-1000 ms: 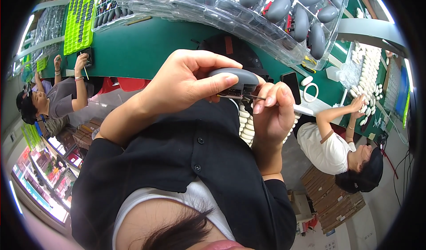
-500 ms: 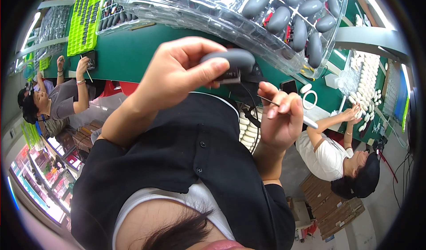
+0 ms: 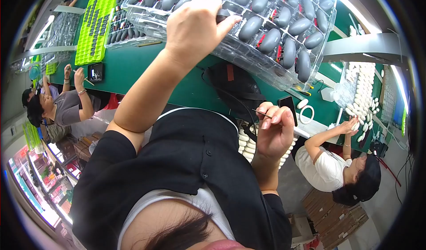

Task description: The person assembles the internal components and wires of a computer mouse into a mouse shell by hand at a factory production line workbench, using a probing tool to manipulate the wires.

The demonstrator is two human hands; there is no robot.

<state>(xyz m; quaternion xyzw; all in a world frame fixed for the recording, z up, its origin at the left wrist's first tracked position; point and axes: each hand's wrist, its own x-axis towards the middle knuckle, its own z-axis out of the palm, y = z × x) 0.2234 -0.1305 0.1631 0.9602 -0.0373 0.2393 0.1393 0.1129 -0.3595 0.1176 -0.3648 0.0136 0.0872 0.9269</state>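
My left hand (image 3: 191, 30) reaches over the clear plastic tray (image 3: 284, 83), its fingers curled round a dark grey rounded housing (image 3: 223, 15). Only a small part of that housing shows between thumb and fingers. The compartments nearby hold several similar glossy grey housings (image 3: 270, 40), some with red bits beside them. Lower down, my right hand (image 3: 276, 132) pinches a thin tool with a dark metal shaft (image 3: 261, 113) and a white handle (image 3: 301, 133). The tool's tip points up and left, apart from the tray.
A black bag (image 3: 233, 88) and a dark phone (image 3: 288, 108) lie on the green table (image 3: 146, 63). Beside them is a white ring (image 3: 307, 114). Right, a co-worker in white (image 3: 324, 168) handles white oval pieces (image 3: 360, 88). A green tray (image 3: 92, 30) stands left, near another worker (image 3: 66, 112).
My left hand has carried the grey housing from in front of me up and forward to the tray. My right hand with the tool has dropped slightly. The black bag is now uncovered.
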